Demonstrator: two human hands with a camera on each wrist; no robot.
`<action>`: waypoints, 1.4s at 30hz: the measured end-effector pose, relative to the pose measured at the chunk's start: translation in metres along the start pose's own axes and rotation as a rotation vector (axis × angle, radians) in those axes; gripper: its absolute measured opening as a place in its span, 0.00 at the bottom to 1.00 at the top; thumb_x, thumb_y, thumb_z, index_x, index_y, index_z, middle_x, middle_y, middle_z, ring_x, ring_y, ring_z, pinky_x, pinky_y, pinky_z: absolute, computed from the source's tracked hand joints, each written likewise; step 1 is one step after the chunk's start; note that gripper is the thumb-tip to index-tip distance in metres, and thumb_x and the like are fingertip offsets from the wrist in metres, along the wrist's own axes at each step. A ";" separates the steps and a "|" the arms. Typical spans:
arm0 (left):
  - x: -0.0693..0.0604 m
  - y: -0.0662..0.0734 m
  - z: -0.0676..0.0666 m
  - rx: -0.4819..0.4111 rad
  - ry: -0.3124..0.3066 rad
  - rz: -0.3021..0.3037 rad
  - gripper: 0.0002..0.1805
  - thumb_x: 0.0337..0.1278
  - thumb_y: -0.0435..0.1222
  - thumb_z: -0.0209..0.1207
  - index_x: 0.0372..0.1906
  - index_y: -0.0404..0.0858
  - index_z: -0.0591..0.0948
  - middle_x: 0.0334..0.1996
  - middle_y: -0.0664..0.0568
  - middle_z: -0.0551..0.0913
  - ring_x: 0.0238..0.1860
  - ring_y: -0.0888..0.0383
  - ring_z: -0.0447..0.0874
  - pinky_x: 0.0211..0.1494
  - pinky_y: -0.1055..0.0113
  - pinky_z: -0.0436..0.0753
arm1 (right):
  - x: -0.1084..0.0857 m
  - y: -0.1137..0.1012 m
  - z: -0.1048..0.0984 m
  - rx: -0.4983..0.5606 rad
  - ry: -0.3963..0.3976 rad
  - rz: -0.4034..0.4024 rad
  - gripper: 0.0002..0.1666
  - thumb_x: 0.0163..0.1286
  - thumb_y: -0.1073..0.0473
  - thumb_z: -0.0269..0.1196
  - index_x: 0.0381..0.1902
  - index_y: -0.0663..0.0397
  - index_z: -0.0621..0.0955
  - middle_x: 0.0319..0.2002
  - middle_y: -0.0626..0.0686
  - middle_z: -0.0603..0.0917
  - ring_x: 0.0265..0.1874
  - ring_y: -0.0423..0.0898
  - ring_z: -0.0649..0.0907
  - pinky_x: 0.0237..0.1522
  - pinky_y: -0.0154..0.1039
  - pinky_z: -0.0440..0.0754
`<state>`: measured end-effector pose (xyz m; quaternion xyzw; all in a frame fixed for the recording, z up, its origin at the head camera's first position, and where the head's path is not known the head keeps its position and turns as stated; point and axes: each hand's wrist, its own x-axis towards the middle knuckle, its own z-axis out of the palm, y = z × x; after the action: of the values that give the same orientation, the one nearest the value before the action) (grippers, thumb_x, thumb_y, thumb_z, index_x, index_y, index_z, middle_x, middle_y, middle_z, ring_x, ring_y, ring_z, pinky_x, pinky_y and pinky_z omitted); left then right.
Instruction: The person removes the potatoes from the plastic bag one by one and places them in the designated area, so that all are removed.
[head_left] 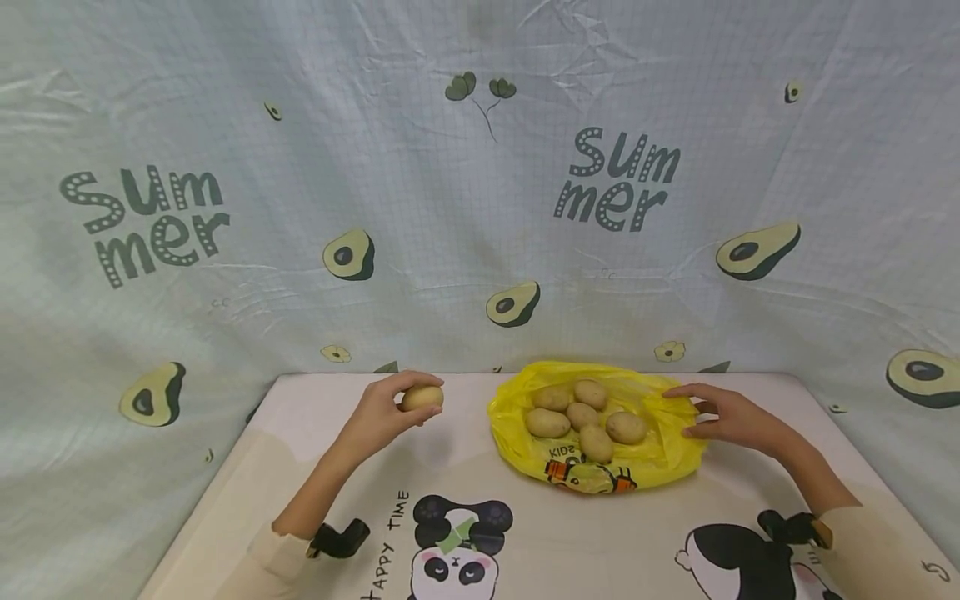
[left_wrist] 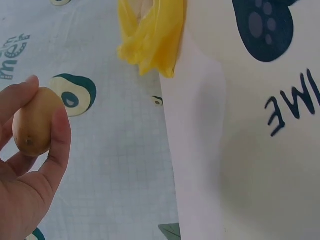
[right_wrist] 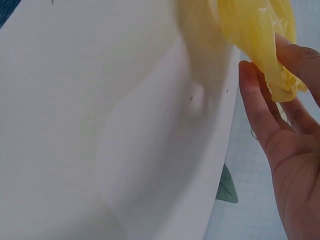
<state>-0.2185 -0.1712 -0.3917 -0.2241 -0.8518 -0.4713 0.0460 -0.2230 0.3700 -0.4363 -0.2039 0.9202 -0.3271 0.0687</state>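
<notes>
In the head view a yellow plastic bag lies spread on the table, its mouth facing up and several potatoes inside. Left of the bag, my left hand holds one potato above the table, between thumb and fingers. The left wrist view shows that potato close up, with the left hand curled about it. At the bag's right side, my right hand grips the edge. In the right wrist view a crumpled fold of the bag lies between the right hand's thumb and fingers.
The white table bears printed panda drawings and lettering. A pale curtain with avocado prints hangs along its back and sides. Each wrist carries a small black strapped device.
</notes>
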 end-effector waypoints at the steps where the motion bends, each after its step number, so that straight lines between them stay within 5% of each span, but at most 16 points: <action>1: -0.001 -0.001 -0.001 0.016 0.009 0.000 0.19 0.55 0.34 0.73 0.53 0.43 0.86 0.52 0.48 0.85 0.38 0.54 0.83 0.38 0.68 0.86 | 0.000 0.000 0.000 0.005 0.000 0.002 0.35 0.66 0.54 0.72 0.67 0.57 0.75 0.68 0.69 0.72 0.59 0.70 0.78 0.56 0.63 0.79; 19: -0.020 -0.043 -0.015 0.270 0.080 0.030 0.20 0.52 0.32 0.75 0.51 0.40 0.87 0.51 0.49 0.87 0.49 0.51 0.83 0.47 0.58 0.81 | 0.002 0.002 0.005 0.035 0.005 0.009 0.35 0.66 0.54 0.72 0.67 0.59 0.75 0.68 0.71 0.70 0.58 0.71 0.78 0.53 0.60 0.82; 33: -0.020 -0.067 -0.024 0.303 0.101 0.024 0.27 0.43 0.25 0.77 0.54 0.37 0.85 0.52 0.43 0.86 0.53 0.43 0.83 0.51 0.49 0.80 | 0.000 0.005 0.005 0.021 -0.004 0.036 0.35 0.66 0.53 0.72 0.67 0.58 0.75 0.68 0.70 0.71 0.58 0.70 0.78 0.55 0.62 0.81; 42: -0.010 -0.074 -0.038 0.315 0.091 0.014 0.26 0.44 0.26 0.77 0.53 0.34 0.85 0.51 0.39 0.86 0.50 0.43 0.84 0.46 0.54 0.84 | -0.002 0.005 0.004 0.032 0.004 0.050 0.35 0.66 0.54 0.72 0.67 0.59 0.74 0.68 0.71 0.71 0.59 0.72 0.77 0.55 0.63 0.80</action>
<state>-0.2465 -0.2398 -0.4313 -0.1985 -0.9105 -0.3414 0.1226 -0.2220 0.3718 -0.4421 -0.1790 0.9197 -0.3406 0.0781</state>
